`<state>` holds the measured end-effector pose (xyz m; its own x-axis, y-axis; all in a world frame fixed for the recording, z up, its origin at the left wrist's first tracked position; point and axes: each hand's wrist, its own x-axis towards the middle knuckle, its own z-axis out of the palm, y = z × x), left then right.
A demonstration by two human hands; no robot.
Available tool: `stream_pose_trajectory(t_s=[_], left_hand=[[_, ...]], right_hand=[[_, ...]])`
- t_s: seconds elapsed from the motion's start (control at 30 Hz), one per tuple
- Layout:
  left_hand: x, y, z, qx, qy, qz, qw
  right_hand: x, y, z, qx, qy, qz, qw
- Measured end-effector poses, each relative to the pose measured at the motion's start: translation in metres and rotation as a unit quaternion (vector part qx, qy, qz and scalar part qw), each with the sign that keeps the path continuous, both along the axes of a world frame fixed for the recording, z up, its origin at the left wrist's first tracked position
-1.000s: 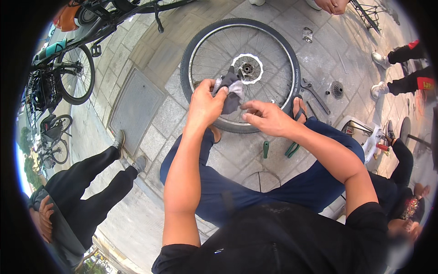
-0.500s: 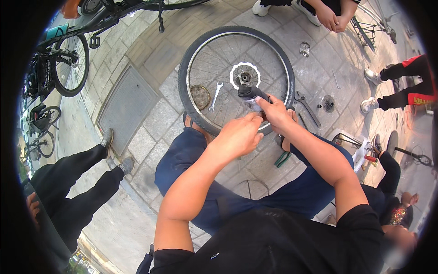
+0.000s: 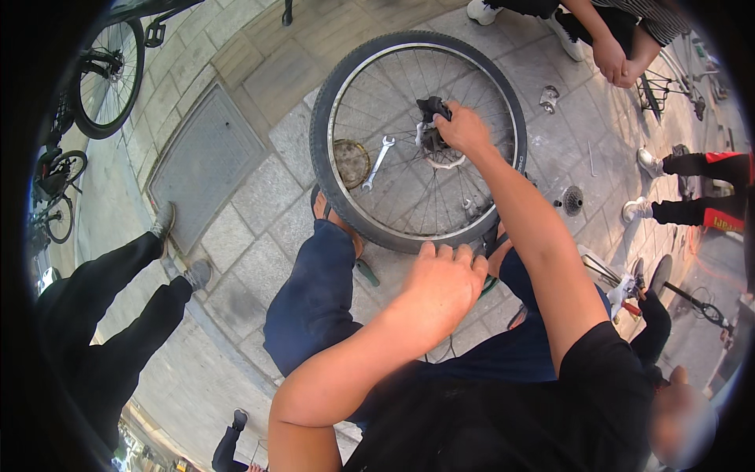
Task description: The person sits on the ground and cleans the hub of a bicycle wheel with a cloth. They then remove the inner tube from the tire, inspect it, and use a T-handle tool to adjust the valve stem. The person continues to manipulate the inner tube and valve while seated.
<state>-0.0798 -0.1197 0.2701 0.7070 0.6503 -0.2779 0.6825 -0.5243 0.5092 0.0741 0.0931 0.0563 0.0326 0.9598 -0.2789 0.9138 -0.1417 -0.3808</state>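
A bicycle wheel (image 3: 346, 72) lies flat on the paving, with a toothed white disc around its hub (image 3: 435, 141). My right hand (image 3: 465, 130) is closed on a dark cloth (image 3: 432, 108) at the upper side of the hub. My left hand (image 3: 440, 291) is just below the wheel's near rim, back turned up and fingers curled; what they hold, if anything, is hidden. A wrench (image 3: 379, 164) and a round rusty metal lid (image 3: 351, 163) show between the spokes. A green-handled tool (image 3: 366, 274) lies partly hidden beside my left hand.
A cassette (image 3: 572, 201), metal part (image 3: 549, 99) and thin rod (image 3: 591, 157) lie right of the wheel. Bicycles (image 3: 106, 79) stand at left. Co-workers' legs (image 3: 118, 315) at left, crossed hands (image 3: 617, 63) at top right and legs (image 3: 692, 165) at right surround me. A tray of tools (image 3: 621, 291) sits at lower right.
My right hand has moved up and forward to the hub with the cloth. My left hand has left the cloth and drawn back toward me, below the rim.
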Motion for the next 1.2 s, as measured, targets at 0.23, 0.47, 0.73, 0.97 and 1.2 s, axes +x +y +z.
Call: stream_pose_trajectory(t_s=[0.23, 0.47, 0.73, 0.97, 1.2], left_hand=[[-0.014, -0.004, 0.011, -0.040, -0.002, 0.007, 0.999], [-0.014, -0.013, 0.015, -0.021, 0.009, -0.011, 1.000], [-0.017, -0.021, 0.014, -0.014, 0.012, -0.027, 0.999], [-0.009, -0.017, 0.011, -0.022, 0.017, -0.021, 0.999], [0.000, -0.011, 0.011, 0.000, -0.006, -0.013, 1.000]], right_hand=[[-0.020, 0.018, -0.028, -0.009, 0.023, 0.058, 0.998], [-0.025, -0.034, -0.042, 0.028, 0.049, 0.117, 0.992], [0.025, -0.073, -0.007, -0.218, -0.016, 0.185, 0.958], [-0.006, 0.016, -0.010, -0.005, 0.042, 0.085, 0.995], [0.007, -0.048, -0.032, -0.106, -0.026, 0.304, 0.946]])
